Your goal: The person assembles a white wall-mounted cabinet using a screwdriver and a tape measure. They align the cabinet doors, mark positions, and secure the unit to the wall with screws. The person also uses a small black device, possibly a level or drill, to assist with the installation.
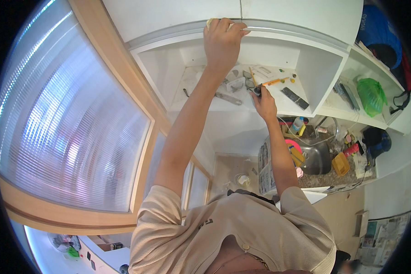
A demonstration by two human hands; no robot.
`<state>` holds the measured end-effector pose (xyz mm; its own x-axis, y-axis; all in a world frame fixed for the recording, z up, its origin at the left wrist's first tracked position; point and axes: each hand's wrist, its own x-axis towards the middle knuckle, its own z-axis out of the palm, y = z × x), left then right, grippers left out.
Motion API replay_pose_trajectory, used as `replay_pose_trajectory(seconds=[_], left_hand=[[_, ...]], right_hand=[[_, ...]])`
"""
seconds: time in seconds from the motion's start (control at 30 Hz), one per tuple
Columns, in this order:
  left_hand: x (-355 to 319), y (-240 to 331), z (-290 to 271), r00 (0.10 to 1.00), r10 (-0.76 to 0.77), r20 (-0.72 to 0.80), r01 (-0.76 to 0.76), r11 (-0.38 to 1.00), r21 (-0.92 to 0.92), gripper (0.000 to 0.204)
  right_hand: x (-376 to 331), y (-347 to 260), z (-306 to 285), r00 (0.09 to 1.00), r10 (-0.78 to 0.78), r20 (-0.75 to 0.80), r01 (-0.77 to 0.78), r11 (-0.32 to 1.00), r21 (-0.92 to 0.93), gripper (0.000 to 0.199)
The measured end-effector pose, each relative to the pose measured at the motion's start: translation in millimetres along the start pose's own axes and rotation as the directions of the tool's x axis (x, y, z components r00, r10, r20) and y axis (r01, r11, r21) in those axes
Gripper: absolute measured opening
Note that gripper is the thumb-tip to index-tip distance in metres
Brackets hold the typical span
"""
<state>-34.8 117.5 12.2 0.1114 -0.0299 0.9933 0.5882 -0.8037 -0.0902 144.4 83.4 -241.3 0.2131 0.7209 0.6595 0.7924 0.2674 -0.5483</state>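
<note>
– Frosted ribbed glass, wood-framed: the window [73, 114] fills your left. Logged as the largest item. Next?

– The white cabinet [319, 68], far and ahead of you, with its open shelf littered. To the right and nearer is the steel sink [317, 160]; a green bag [372, 96] is on the right-hand shelves.

– Your hands?

– Your left hand [221, 41] is raised to the top rail of the opening, fingers pressed together and curled over the edge. They are clamped on a pale yellow pad [210, 22], and only its corner shows at the far left of your fingertips. Your right hand [264, 104] is lower, at the shelf's front lip, thumb and fingers pinching a small dark object [258, 90].

– Handling notes on the pad?

– Judgement only: it looks soft and light, likely compressible, not fragile. Flat finger pressure across its back should hold it, but a thin edge grip could let it fold or slip along the smooth rail.

– And the dark object?

– Too small to identify. It appears rigid and light, and a fingertip pinch at its middle seems adequate. Just beyond it lie an orange pencil-like tool [271, 82], a black strip [295, 98] and a metal tool [228, 98], all apart from your fingers.
</note>
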Motion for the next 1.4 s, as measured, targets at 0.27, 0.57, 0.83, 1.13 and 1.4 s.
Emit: replay_pose_trajectory(seconds=[0.27,0.57,0.83,1.13,1.4], left_hand=[[-8.3,-9.6,-6.4,0.998,-0.045,0.031,0.046,0.998,-0.038,0.017],[-10.4,-14.3,4.3,0.994,-0.023,-0.106,0.019,0.999,-0.035,0.021],[-17.2,-22.6,-0.1,0.997,-0.063,-0.037,0.063,0.998,-0.013,0.031],[13.5,-69.2,-38.8,0.967,0.058,-0.248,-0.035,0.995,0.094,0.022],[68.3,-82.7,-28.1,0.941,0.038,-0.336,0.038,0.976,0.215,0.029]], right_hand=[[-0.6,-2.1,-0.7,1.000,0.001,-0.007,-0.001,0.999,-0.042,0.047],[-0.2,-7.8,-1.8,1.000,-0.024,-0.011,0.024,0.998,-0.052,0.044],[-0.9,-9.3,0.5,1.000,0.002,0.002,-0.002,0.999,-0.047,0.038],[21.8,-43.6,-42.0,0.956,0.126,-0.264,0.120,0.657,0.744,0.015],[112.8,-171.2,-124.7,0.734,-0.569,-0.370,0.432,0.812,-0.392,0.021]])
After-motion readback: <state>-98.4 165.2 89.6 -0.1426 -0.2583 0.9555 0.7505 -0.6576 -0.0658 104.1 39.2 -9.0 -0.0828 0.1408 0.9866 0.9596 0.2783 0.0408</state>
